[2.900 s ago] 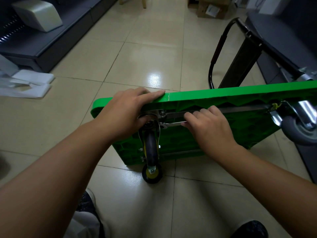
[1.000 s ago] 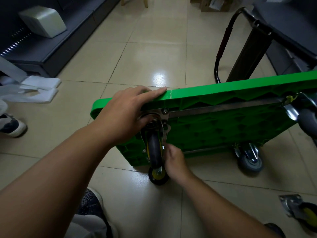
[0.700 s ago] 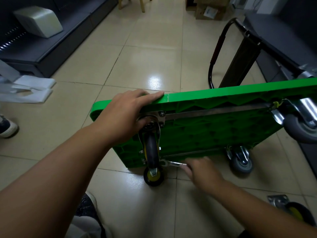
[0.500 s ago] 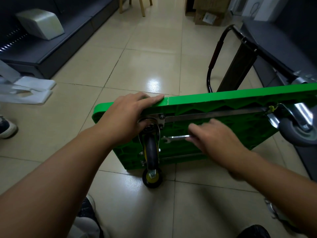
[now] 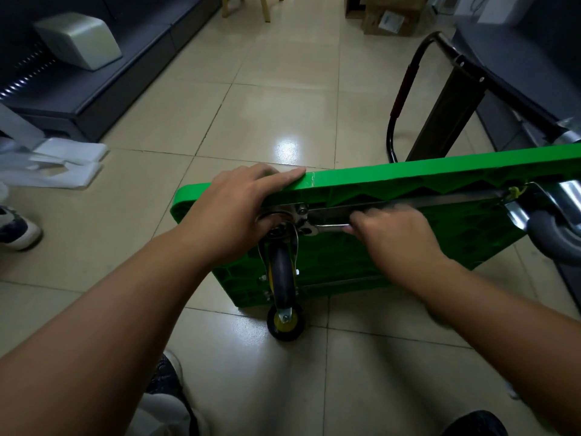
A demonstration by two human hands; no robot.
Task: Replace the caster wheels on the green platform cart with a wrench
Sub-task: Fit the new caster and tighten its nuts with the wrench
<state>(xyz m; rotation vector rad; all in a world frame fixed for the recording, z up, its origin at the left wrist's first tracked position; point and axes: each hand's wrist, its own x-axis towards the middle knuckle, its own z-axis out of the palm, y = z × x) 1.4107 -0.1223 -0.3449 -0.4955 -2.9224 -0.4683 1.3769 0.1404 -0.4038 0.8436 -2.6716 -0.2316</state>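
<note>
The green platform cart stands tipped on its edge, its ribbed underside facing me. My left hand grips the top edge, thumb under it beside the caster's mounting plate. A black caster wheel hangs from that plate near the cart's left end. Below it a second wheel with a yellow hub sits at the floor. My right hand holds a silver wrench, whose head sits on a bolt at the plate's lower right corner. A grey caster is mounted at the right end.
The cart's black folding handle reaches out behind it. A dark low shelf with a grey box runs along the left. White foam pieces and another person's shoe lie at left. My own shoes are at the bottom edge.
My right hand went down to the lower bolts by the floor, then came back up with the wrench and set its head on the upper plate's bolt. My left hand kept its grip.
</note>
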